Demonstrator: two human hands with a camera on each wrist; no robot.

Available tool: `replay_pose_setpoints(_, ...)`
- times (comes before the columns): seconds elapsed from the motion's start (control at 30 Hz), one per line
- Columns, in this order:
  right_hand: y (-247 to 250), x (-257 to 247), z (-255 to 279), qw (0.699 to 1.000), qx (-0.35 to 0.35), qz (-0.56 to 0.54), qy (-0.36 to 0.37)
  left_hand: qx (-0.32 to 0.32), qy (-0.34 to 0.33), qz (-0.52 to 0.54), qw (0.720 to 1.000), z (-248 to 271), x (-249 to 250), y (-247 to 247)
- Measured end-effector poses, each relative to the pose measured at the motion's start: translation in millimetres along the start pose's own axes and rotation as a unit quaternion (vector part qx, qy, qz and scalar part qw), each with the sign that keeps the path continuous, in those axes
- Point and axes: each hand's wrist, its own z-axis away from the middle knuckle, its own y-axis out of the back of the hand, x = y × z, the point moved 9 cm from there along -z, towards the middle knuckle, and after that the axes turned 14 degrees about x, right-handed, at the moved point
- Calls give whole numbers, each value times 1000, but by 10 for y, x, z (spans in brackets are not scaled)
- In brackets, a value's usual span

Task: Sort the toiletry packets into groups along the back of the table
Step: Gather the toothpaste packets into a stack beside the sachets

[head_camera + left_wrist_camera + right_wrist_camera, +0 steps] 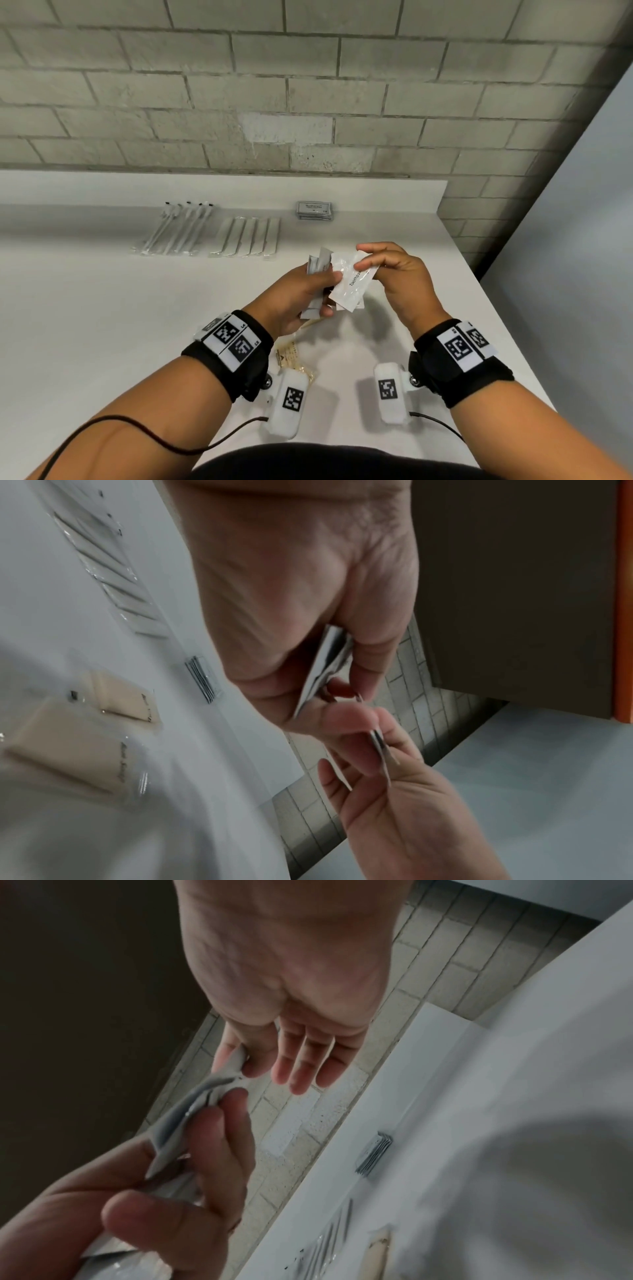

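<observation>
In the head view my left hand [320, 286] grips a bunch of white packets [318, 265] above the middle of the white table [102, 325]. My right hand [364, 258] pinches the far end of one white packet printed "Tooth…" [351, 282] between thumb and forefinger; its near end still lies against the left thumb. The left wrist view shows the bunch [329, 664] in my left palm and the right fingers [359, 723] on the thin packet [380, 748]. In the right wrist view the pinched packet [234, 1062] runs down into the left hand [164, 1204].
Along the back lie three groups: clear-wrapped long-handled items [176, 229], a row of flat white packets [248, 236], and a stack of small grey-edged packets [314, 209]. Beige packets [291, 356] lie under my left wrist. A brick wall stands behind; the table edge runs on the right.
</observation>
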Motion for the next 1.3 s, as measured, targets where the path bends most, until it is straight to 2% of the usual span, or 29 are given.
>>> replay_pose_setpoints(0.17,-45,-19,-73,1000,14,9,19,-5,-18,-23,1000,-67,-30,18)
replay_pose_setpoints(0.27,0,-21,-113,998,52,-32,-24,33,-34,-38,998,-152,-50,114)
replay_pose_setpoints(0.33,-6,-60,-141,999,44,-22,-17,45,-49,-54,996,-203,-45,158)
replay_pose_setpoints(0.4,-164,-154,-120,994,-48,88,48,50,-57,-68,995,-232,-38,178)
replay_pose_setpoints(0.47,-308,-147,-87,966,-124,211,87,73,-58,-57,994,-269,-36,244)
replay_pose_setpoints(0.57,-289,-88,-104,941,-133,303,76,106,-66,-26,992,-331,-49,361)
replay_pose_setpoints(0.67,-276,78,-77,896,-160,410,62,110,-58,-11,992,-359,-70,399)
replay_pose_setpoints(0.7,-242,126,-84,900,-156,406,41,112,-52,3,992,-368,-77,419)
replay_pose_setpoints(0.73,-190,184,-115,920,-141,365,-1,113,-46,22,992,-371,-79,438)
replay_pose_setpoints(0.8,-112,254,-171,974,-103,179,-97,113,-47,49,991,-378,-72,457)
replay_pose_setpoints(0.87,-163,317,-158,978,-98,28,-181,103,-49,41,993,-385,-72,412)
replay_pose_setpoints(0.9,-242,327,-131,976,-108,12,-188,90,-46,25,995,-379,-82,363)
replay_pose_setpoints(0.97,-389,314,-84,980,-112,64,-152,62,-34,-7,997,-368,-125,261)
replay_pose_setpoints(1.03,-386,363,-141,982,-58,115,-135,43,7,-8,999,-360,-199,219)
replay_pose_setpoints(1.2,-205,555,-232,968,22,59,-243,42,132,86,987,-374,-386,322)
replay_pose_setpoints(1.3,-172,621,-232,958,10,27,-287,40,161,111,980,-341,-388,392)
